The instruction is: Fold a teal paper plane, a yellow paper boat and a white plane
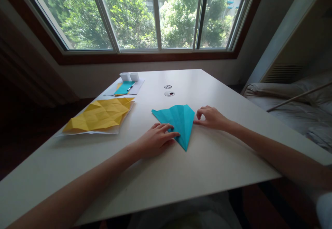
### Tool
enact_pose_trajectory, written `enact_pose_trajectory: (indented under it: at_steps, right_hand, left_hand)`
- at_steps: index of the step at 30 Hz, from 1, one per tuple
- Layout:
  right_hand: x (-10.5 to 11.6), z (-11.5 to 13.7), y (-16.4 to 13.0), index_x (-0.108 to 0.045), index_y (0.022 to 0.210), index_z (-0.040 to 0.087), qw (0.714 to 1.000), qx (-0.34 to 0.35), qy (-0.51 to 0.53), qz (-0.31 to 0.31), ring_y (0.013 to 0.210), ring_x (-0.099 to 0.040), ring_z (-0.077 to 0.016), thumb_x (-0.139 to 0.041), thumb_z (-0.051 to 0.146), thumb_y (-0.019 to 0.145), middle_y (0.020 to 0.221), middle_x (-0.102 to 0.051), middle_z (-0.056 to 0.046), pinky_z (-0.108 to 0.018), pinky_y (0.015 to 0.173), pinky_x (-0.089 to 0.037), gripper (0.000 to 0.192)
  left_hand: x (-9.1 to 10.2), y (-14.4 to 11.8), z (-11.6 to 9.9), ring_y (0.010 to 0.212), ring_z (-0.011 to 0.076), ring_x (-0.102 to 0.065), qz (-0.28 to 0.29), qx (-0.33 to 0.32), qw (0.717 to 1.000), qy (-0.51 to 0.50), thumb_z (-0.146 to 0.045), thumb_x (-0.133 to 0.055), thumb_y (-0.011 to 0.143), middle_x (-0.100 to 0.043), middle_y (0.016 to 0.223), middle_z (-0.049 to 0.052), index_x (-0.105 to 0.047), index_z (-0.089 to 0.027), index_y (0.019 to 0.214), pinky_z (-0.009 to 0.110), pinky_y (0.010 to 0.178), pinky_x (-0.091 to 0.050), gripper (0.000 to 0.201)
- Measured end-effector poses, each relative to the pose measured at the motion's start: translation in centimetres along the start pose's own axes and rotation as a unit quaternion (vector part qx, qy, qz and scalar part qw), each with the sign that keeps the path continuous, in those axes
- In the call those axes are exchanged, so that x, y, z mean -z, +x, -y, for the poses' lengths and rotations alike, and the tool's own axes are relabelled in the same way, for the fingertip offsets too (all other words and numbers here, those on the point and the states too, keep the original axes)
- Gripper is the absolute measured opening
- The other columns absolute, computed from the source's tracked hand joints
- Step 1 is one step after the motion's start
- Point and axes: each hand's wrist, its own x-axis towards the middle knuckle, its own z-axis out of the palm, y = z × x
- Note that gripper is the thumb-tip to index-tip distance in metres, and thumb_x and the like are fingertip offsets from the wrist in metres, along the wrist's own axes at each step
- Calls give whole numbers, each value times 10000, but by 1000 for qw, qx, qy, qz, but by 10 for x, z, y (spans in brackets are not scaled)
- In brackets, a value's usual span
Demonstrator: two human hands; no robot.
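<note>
My left hand (pixel 155 139) presses flat on folded teal paper (pixel 178 120); right hand (pixel 211 117), fingers curled, touches its right edge on the worktop (pixel 207 167).

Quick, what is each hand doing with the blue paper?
Left hand: open, fingers pressing flat on the folded blue paper.
Right hand: loosely curled, fingertips touching the paper's right edge, gripping nothing.

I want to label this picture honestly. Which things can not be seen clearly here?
Head view only:
- Part of the folded blue paper lies hidden under the left hand.
- The right hand has its fingers curled, so I cannot tell if they pinch the paper's edge.
- The two small round things are too small to identify.
- Items behind the creased yellow paper are too small.
</note>
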Motion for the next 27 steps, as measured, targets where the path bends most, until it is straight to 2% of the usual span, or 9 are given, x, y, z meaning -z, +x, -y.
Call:
enact_pose_trajectory:
  at_steps: [2, 4, 9, 14, 18, 23, 27]
  right_hand:
    - [1, 5, -1, -613, 741, 191, 998, 34, 50, 29, 806, -567, -216, -533, 511, 786, 828, -641, -64, -342, 710, -418, 333]
    - [0, 11, -1, -636, 805, 198, 991, 72, 110, 39, 833, -572, -197, -528, 451, 813, 872, -652, -55, -331, 744, -422, 275]
    - [-3, 23, -4, -643, 947, 208, 974, 132, 180, 25, 928, -570, -192, -502, 354, 851, 989, -648, -69, -348, 824, -428, 225]
    - [-7, 28, -6, -632, 1041, 223, 970, 163, 175, 38, 1008, -564, -195, -457, 306, 883, 1091, -641, -64, -372, 885, -404, 250]
    - [-11, 29, -7, -617, 1092, 237, 976, 161, 136, 57, 1051, -541, -208, -424, 287, 896, 1149, -621, -56, -399, 915, -364, 280]
    - [-14, 30, -10, -605, 1123, 244, 979, 169, 98, 62, 1055, -527, -216, -403, 288, 903, 1180, -601, -78, -410, 915, -345, 302]
    - [-14, 32, -11, -587, 1149, 259, 979, 178, 75, 66, 1066, -518, -217, -410, 285, 901, 1195, -586, -76, -407, 911, -343, 306]
  left_hand:
    - [0, 0, 0, 1088, 230, -486, -1, 0, 1000, -1, -313, -338, 922, -504, 1193, 98, -495, -299, 1214, 416, 941, -332, 331]
    - [0, -1, 0, 1087, 233, -487, -1, 1, 1000, -2, -314, -340, 922, -503, 1194, 99, -493, -298, 1216, 420, 941, -331, 332]
    - [-1, -1, 0, 1091, 241, -481, 0, 5, 1000, 0, -338, -324, 927, -499, 1203, 99, -491, -299, 1216, 429, 934, -336, 336]
    - [-4, -1, 1, 1113, 237, -469, 2, 2, 1000, 0, -340, -318, 929, -492, 1226, 98, -482, -298, 1228, 419, 938, -327, 343]
    - [-3, 0, 1, 1114, 237, -479, 8, 1, 1000, -5, -343, -321, 929, -486, 1251, 95, -477, -298, 1230, 425, 936, -317, 343]
    - [4, 0, 2, 1118, 202, -491, 32, 14, 998, -46, -363, -288, 940, -494, 1258, 81, -474, -281, 1216, 385, 945, -323, 342]
    - [9, -2, 3, 1165, 206, -457, 57, 1, 997, -49, -397, -297, 935, -477, 1282, 80, -447, -298, 1250, 389, 961, -318, 363]
